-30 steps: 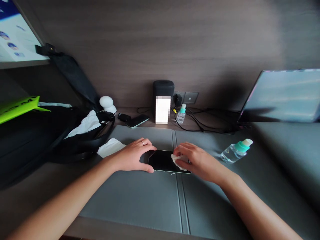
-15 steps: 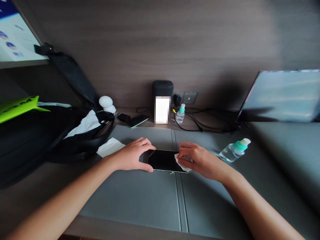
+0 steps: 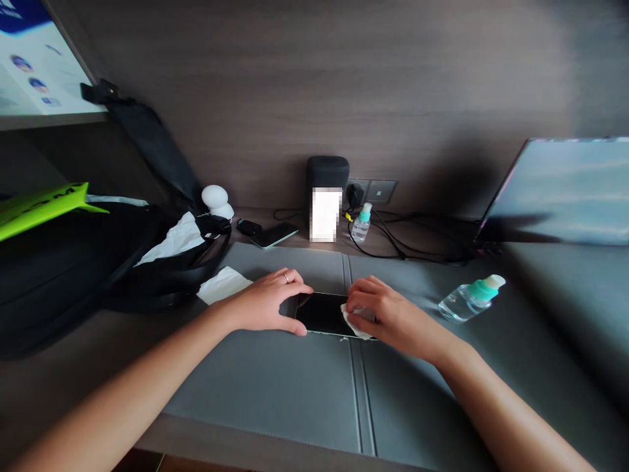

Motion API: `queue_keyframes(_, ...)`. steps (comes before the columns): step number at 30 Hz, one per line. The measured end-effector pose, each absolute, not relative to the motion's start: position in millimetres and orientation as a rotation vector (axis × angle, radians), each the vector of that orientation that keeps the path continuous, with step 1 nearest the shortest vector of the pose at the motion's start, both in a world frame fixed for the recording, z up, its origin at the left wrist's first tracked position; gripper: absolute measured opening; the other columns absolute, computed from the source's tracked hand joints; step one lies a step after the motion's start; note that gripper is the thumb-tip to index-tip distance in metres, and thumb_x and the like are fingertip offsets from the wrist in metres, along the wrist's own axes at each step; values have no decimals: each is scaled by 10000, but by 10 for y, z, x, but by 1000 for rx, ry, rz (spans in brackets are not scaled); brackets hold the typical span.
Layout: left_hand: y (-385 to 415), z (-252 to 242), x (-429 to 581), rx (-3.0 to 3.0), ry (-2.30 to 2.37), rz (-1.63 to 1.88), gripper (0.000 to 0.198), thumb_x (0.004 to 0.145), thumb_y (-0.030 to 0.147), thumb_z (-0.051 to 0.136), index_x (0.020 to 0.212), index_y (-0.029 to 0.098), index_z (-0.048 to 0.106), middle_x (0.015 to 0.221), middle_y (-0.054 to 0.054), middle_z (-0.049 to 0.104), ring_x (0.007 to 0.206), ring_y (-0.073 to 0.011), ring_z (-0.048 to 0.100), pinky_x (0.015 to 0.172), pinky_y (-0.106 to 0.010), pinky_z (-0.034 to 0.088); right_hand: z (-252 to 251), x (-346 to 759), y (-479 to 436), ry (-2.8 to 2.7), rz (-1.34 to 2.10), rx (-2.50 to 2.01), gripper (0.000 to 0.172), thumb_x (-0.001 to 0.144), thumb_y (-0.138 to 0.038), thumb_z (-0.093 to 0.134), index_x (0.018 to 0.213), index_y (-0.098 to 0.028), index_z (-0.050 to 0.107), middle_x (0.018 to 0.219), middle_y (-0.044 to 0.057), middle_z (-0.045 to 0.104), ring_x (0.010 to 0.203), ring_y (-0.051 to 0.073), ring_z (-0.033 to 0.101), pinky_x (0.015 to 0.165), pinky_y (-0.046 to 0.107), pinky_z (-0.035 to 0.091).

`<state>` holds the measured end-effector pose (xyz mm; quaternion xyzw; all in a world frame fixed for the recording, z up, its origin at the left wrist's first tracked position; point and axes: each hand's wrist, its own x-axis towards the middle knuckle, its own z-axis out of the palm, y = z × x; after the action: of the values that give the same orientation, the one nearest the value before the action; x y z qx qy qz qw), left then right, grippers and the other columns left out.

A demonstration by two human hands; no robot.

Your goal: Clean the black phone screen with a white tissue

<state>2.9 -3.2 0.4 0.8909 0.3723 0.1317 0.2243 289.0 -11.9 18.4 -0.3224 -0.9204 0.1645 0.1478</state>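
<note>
A dark-screened smartphone (image 3: 322,313) lies face up on the grey padded mat (image 3: 265,380). My left hand (image 3: 272,301) grips its left end, thumb on the near edge and fingers on the far edge. Pinched in my right hand (image 3: 381,308) is a crumpled white tissue (image 3: 351,322), pressed against the right part of the screen. My right hand covers the phone's right end. Left of my left hand lies a flat white tissue (image 3: 223,286). To the right of my right hand, a clear spray bottle (image 3: 464,303) with a teal collar rests on its side.
Along the wall stand a black speaker (image 3: 328,170), a small spray bottle (image 3: 361,226), another phone (image 3: 274,235) and a white rounded device (image 3: 216,198). Black cables (image 3: 407,252) run toward a screen (image 3: 565,190) at right. A black bag (image 3: 63,282) fills the left.
My right hand has slid the tissue slightly left over the phone screen. My left hand keeps its grip on the phone. The whole view has shifted a little.
</note>
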Motion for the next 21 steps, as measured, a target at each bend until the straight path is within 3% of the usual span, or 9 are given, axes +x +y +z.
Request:
queue_keyframes(3, -32, 5, 25, 2453, 1035, 358, 634, 755, 545, 751, 1301, 291, 555, 1181, -43, 557, 1139, -258, 524, 978, -387, 444, 159, 2887, -117, -2598, 479, -942, 140, 956, -257, 531, 910, -207, 653, 1098, 80, 600, 997, 204, 573, 869, 359, 448)
queue_keyframes(21, -13, -16, 24, 2443, 1051, 336, 678, 738, 591, 744, 1329, 315, 560, 1186, -52, 554, 1123, -265, 536, 978, -390, 442, 138, 2915, -106, -2629, 436, -1006, 129, 951, -254, 520, 905, -214, 634, 983, 65, 627, 909, 198, 598, 821, 343, 477)
